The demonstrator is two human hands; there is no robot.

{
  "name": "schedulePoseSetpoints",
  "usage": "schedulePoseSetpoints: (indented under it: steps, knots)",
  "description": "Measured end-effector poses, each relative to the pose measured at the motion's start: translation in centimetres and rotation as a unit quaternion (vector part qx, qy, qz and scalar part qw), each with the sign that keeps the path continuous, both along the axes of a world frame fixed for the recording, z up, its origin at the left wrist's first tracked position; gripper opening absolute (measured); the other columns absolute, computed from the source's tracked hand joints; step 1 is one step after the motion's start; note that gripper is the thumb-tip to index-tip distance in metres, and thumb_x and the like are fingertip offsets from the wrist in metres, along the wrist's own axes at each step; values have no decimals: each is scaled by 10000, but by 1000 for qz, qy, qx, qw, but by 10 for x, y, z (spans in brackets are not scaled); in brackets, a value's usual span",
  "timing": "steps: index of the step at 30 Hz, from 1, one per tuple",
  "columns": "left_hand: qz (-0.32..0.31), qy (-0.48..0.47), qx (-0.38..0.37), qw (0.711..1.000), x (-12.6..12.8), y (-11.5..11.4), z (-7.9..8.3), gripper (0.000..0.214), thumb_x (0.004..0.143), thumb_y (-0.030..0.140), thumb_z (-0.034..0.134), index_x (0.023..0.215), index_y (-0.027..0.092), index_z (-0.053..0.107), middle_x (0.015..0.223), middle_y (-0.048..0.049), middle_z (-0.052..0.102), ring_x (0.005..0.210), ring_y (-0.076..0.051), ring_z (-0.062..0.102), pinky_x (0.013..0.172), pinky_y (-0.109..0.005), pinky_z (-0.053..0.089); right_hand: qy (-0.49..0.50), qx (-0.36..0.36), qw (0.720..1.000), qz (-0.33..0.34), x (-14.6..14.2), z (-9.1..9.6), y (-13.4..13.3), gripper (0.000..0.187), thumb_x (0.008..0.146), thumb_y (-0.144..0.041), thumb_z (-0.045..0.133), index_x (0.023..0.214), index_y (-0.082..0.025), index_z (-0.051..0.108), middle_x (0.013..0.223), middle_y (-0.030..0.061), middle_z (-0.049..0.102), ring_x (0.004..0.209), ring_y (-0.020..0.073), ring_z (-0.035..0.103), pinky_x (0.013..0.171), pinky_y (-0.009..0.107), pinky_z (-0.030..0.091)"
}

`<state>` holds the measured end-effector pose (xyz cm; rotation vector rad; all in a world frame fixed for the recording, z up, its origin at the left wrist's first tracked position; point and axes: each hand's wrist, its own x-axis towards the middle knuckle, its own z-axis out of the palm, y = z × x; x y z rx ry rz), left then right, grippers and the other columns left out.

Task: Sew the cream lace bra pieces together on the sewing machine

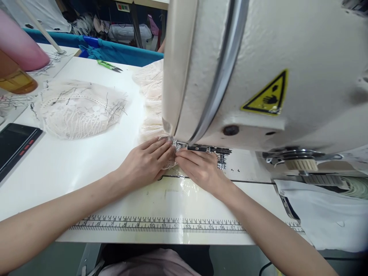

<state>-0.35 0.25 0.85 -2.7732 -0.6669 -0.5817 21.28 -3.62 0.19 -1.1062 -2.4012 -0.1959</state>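
My left hand (146, 163) lies flat with its fingers pressed on a small piece of cream lace (169, 163) at the needle area. My right hand (201, 168) rests beside it, fingers together, pinning the same lace under the presser foot (221, 163). The head of the white sewing machine (258, 69) looms over both hands and hides the needle. Behind the hands, a strip of gathered lace (149, 99) runs away along the table.
A pile of lace pieces (80, 109) lies at the left, with green thread snips (108, 66) beyond it. A dark control panel (14, 143) sits at the left edge. A printed ruler (158, 224) runs along the table's front. White fabric (324, 214) lies at the right.
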Motion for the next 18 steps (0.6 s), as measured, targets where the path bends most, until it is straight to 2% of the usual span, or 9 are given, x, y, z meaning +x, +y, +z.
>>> schedulePoseSetpoints:
  steps: [6,13,18]
  knots:
    - [9,6,-4,1000,3,-3,2,300,940,221,492,1155,100,663,1192,-141,694,1126,-280,662,999,-428,541,26,37,999,25,7,-5,3,184,888,-49,567,982,-167,672,1027,4,737,907,91,664,732,228,505]
    - [5,17,17,1000,6,-3,3,312,958,219,461,1145,79,668,1172,-158,699,1094,-294,675,940,-425,570,30,-23,999,4,11,-2,5,178,942,-151,522,940,-190,696,980,13,735,845,111,647,715,263,503]
    - [9,17,9,1000,6,-4,2,314,959,227,479,1185,99,656,1157,-159,703,1116,-303,662,925,-436,571,16,-16,1000,-22,12,9,3,140,930,-195,564,933,-212,703,931,3,732,774,116,640,688,282,481]
